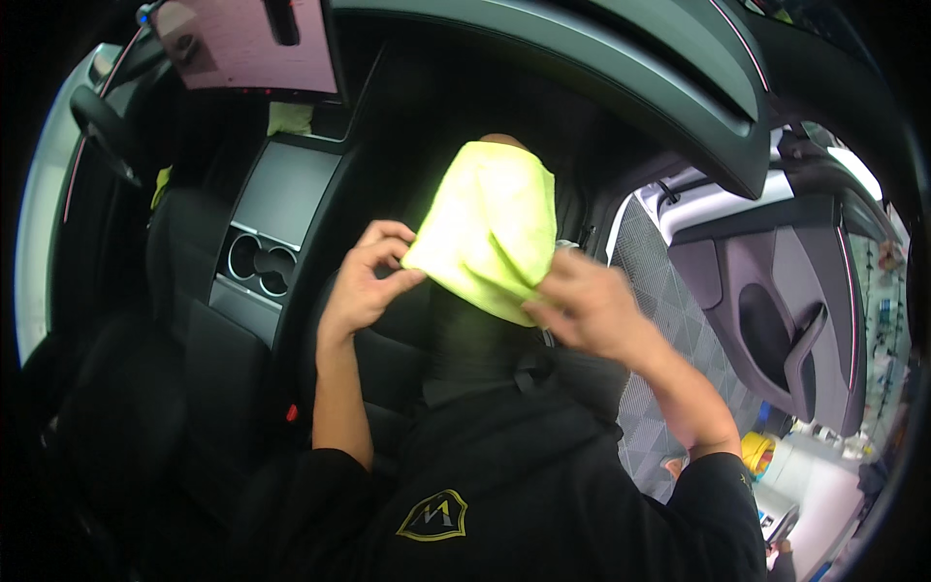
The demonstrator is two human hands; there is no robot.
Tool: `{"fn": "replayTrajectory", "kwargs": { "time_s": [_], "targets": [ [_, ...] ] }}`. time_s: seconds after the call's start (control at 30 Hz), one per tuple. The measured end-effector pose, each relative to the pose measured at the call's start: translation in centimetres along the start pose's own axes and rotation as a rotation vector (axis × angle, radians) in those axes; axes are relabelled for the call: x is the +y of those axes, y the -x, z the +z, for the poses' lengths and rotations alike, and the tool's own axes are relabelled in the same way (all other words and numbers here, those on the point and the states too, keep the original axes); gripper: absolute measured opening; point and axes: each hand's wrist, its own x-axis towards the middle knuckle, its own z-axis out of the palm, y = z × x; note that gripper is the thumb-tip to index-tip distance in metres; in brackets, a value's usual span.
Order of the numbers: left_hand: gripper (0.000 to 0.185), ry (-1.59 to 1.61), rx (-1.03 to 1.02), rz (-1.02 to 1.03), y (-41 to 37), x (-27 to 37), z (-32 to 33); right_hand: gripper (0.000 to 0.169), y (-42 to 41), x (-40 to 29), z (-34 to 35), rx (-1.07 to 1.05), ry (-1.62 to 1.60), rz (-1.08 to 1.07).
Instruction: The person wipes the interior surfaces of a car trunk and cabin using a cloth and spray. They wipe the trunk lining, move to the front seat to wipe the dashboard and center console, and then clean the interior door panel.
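Note:
A bright yellow-green cloth is spread out over my lap, its near edge held up between both hands. My left hand pinches its left corner between thumb and fingers. At the opposite corner, my right hand grips the edge and looks blurred. The cloth has a few folds toward the right corner. Part of a knee shows just beyond its far edge; the cloth hides the rest of the leg.
To the left are the centre console with two cup holders, a large screen and a steering wheel. The dashboard curves ahead. On the right, a car door stands open above grey floor tiles; a yellow bucket is farther out.

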Motion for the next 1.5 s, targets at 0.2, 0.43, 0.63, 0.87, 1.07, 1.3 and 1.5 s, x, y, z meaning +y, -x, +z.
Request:
{"fn": "replayTrajectory", "kwargs": {
  "time_s": [0.2, 0.43, 0.63, 0.87, 1.07, 1.3, 1.5],
  "targets": [
    [0.017, 0.330, 0.444, 0.101, -1.9, 5.5, -3.4, 0.011, 6.5, 5.8, -10.0, 0.887, -0.895, 0.202],
    [0.027, 0.373, 0.373, 0.172, -7.1, 11.4, -3.9, 0.025, 7.0, 6.4, -13.4, 1.077, -1.325, 0.221],
    [0.034, 0.519, 0.340, 0.161, -9.9, 13.5, -5.6, 0.022, 6.3, 7.3, -15.3, 1.062, -1.380, 0.166],
    [0.042, 0.617, 0.162, 0.104, -9.6, 12.7, -5.2, 0.023, 6.5, 6.6, -15.5, 1.061, -1.399, 0.221],
    [0.043, 0.930, 0.038, 0.305, -9.2, 11.6, -5.2, 0.033, 7.6, 7.7, -15.2, 1.055, -1.472, 0.378],
    [0.030, -0.081, 0.547, 0.518, -9.2, 16.1, -1.7, 0.036, 7.8, 7.9, -17.4, 1.013, -0.624, 0.425],
    [0.019, -0.403, 0.618, 0.484, -8.3, 15.4, -2.8, 0.016, 5.0, 6.8, -16.3, 1.328, 0.147, 0.251]
  ]
}}
